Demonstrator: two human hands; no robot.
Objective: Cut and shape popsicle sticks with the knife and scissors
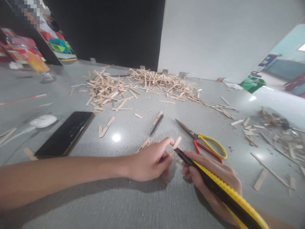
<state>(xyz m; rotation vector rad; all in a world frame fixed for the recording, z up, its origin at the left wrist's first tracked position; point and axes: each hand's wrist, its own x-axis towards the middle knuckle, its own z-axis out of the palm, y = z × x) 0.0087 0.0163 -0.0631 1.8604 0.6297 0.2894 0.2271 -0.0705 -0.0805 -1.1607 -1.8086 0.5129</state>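
Observation:
My left hand [150, 160] pinches a short wooden stick piece [176, 142] between thumb and forefinger, just above the grey table [133, 197]. My right hand [212, 178] is wrapped round a yellow and black utility knife [221, 187]. The knife's tip touches the lower end of the stick piece. Yellow and red scissors [205, 143] lie shut on the table just beyond my right hand.
A big heap of wooden sticks [133, 84] covers the far middle of the table. More offcuts [274, 133] lie at the right. A black phone [65, 133], a white mouse [43, 121] and a pen [156, 125] lie to the left and ahead.

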